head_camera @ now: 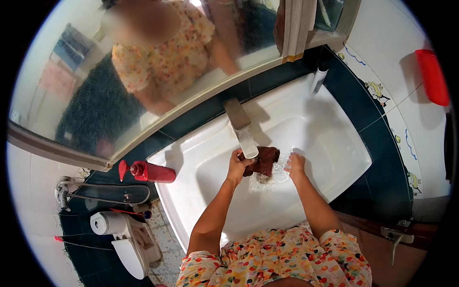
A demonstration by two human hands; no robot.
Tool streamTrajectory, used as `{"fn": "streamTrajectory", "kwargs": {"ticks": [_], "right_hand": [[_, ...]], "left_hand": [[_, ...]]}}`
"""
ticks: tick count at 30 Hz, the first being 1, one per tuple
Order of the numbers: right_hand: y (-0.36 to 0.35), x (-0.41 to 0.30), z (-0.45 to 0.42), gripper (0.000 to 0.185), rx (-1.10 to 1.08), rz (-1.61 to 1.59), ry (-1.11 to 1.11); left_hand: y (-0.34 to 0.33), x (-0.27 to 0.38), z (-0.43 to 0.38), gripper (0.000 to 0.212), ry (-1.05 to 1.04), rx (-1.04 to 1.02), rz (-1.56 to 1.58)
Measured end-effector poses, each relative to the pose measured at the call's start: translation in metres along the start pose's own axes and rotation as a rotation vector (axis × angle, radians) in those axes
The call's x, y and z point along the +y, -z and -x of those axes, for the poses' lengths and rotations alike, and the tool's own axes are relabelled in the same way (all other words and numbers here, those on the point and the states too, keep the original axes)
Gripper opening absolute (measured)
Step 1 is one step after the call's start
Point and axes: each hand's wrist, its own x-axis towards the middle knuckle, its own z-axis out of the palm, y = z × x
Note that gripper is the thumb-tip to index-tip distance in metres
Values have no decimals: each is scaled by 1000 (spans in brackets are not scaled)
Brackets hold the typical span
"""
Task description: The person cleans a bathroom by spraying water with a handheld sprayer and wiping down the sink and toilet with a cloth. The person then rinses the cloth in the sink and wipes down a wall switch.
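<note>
My left hand grips one end of a wet, dark reddish-brown cloth under the faucet. The rest of the cloth hangs over the basin of the white sink, and water spreads and splashes below it. To the right of the cloth is my right hand, with its fingers apart and nothing in them. Part of my left hand's grip is hidden behind the faucet's spout.
A red pump bottle lies to the left in view, by the sink's rim. A white bottle with a dark cap stands at the far right corner. Behind the sink is a mirror; a toilet is at lower left.
</note>
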Motion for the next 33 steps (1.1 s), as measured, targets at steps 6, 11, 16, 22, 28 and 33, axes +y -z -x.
{"fn": "streamTrajectory", "kwargs": {"ticks": [6, 11, 16, 22, 28, 33], "right_hand": [[-59, -3, 31, 70, -249, -231, -523], [-70, 14, 29, 48, -413, -60, -374], [-70, 13, 53, 29, -652, -203, -573], [-66, 1, 61, 40, -841, -645, -526], [-89, 29, 70, 65, -896, -917, -353], [-74, 22, 42, 44, -715, -481, -564]], "left_hand": [[4, 25, 24, 41, 219, -535, -12], [10, 28, 14, 19, 191, -479, -206], [20, -7, -4, 17, 122, -239, -246], [-14, -15, 25, 61, 271, -216, 893], [-20, -35, 10, 74, 97, -90, 1064], [4, -29, -5, 44, 206, -116, 503]]}}
